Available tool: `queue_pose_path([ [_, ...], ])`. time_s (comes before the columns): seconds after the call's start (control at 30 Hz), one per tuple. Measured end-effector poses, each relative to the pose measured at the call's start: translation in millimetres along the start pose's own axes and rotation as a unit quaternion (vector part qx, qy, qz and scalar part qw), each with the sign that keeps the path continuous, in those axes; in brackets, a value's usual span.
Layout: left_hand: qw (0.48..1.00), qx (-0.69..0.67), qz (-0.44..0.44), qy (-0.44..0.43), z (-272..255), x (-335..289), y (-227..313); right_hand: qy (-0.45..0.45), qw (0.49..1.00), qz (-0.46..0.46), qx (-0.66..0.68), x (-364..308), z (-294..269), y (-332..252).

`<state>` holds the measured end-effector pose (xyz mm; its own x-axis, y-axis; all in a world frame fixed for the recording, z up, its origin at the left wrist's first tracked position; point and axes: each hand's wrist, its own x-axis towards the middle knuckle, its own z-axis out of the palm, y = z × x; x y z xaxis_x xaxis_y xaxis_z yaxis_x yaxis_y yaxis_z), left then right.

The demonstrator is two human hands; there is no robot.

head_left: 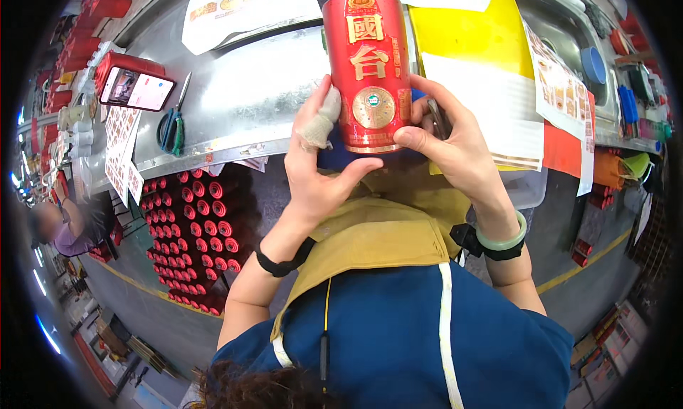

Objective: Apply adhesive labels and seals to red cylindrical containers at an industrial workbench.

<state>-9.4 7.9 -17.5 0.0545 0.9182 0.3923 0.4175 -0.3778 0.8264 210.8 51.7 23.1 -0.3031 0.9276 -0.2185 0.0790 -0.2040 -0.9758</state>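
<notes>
A red bottle (363, 60) with gold lettering and a round gold emblem is held up in front of me, its base toward me. Along its left side lie the fingers of my left hand (313, 135), one wrapped in pale cloth, the thumb stretched below the base. My right hand (455, 139) grips the lower right side, its thumb at the bottom edge. A small dark metallic object (437, 119) shows among the right fingers; its kind is hidden. Beneath the bottle is a metal worktable (249, 89), and a yellow sheet (469, 39) spreads to the right.
Scissors (174, 121) with dark green handles lie left, beside a phone (137, 89) propped on a red object. Printed sticker sheets (562, 89) hang at the right near a sink with a blue bowl (593, 65). Many red bottles (192, 231) stand below left; another person (71, 227) sits beyond.
</notes>
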Motion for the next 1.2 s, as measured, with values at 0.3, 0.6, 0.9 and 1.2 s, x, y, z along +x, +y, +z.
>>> queue_pose_path([
  [0.3,0.979,0.180,0.086,0.050,10.2,4.3,8.3,-0.005,1.000,-0.004,-0.004,-0.6,1.1,-1.6],
  [0.6,0.961,0.242,0.106,0.075,9.8,7.3,19.3,-0.011,1.000,0.011,0.007,-1.6,-2.1,-7.0],
  [0.9,0.967,0.227,0.106,0.045,2.1,11.5,6.5,0.154,0.917,-0.318,-0.187,21.0,-12.7,-29.2],
  [1.2,0.990,0.140,0.011,0.002,-1.6,10.1,9.8,0.095,0.817,-0.457,-0.338,36.8,-11.9,-61.2],
])
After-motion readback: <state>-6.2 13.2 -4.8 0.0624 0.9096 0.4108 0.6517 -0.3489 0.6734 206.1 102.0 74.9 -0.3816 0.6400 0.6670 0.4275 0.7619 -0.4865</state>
